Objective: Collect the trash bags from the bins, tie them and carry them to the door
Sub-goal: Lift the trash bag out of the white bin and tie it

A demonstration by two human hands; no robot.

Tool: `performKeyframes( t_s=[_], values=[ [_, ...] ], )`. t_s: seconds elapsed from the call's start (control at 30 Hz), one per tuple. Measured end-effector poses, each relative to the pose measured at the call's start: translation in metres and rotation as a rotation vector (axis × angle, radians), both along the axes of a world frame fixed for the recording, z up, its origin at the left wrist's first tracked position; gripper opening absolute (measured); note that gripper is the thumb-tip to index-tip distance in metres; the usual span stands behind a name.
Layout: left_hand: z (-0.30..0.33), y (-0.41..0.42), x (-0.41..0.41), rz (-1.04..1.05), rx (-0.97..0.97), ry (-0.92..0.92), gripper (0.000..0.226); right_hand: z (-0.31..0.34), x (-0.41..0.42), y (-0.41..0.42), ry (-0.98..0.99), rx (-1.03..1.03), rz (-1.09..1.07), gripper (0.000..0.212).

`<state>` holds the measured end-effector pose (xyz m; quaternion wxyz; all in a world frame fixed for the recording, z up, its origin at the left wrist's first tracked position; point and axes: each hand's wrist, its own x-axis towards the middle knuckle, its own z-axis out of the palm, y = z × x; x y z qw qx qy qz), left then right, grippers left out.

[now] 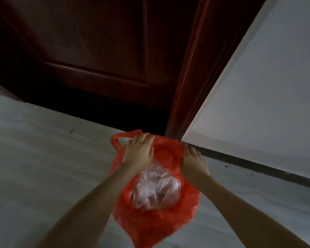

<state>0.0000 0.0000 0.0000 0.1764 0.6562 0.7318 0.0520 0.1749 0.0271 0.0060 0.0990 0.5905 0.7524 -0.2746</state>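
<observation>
A red plastic trash bag (pixel 156 222) hangs over the pale floor just in front of the dark wooden door (pixel 97 51). Its mouth is open, and crumpled clear plastic (pixel 156 188) shows inside. My left hand (pixel 140 151) grips the far left part of the bag's rim, fingers curled over it. A loose red handle loop (pixel 116 142) sticks out to the left of that hand. My right hand (pixel 193 161) holds the right side of the rim, fingers curled down over the edge.
The door frame (pixel 184 97) meets the floor right behind the bag. A white wall (pixel 267 86) with a dark skirting strip (pixel 249 163) runs off to the right. Pale floor (pixel 43 167) spreads to the left and near side.
</observation>
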Motion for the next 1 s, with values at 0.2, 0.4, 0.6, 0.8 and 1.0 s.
performKeyframes(
  t_s=[0.2, 0.4, 0.6, 0.8, 1.0],
  values=[
    [-0.049, 0.018, -0.028, -0.136, 0.207, 0.096, 0.041, -0.046, -0.021, 0.021, 0.158, 0.24, 0.085, 0.047],
    [-0.05, -0.01, -0.101, 0.171, 0.313, 0.145, 0.018, -0.047, -0.092, 0.042, 0.266, 0.237, 0.306, 0.051],
    [-0.04, -0.036, -0.146, 0.246, 0.468, 0.264, 0.008, -0.039, -0.125, 0.048, 0.263, 0.259, 0.046, 0.028],
    [-0.026, -0.03, -0.137, 0.368, 0.559, -0.154, 0.011, -0.037, -0.12, 0.036, 0.305, 0.417, -0.118, 0.017],
    [-0.003, -0.029, -0.137, 0.265, 0.371, 0.001, 0.02, -0.038, -0.113, 0.036, 0.495, 0.304, -0.065, 0.008]
  ],
)
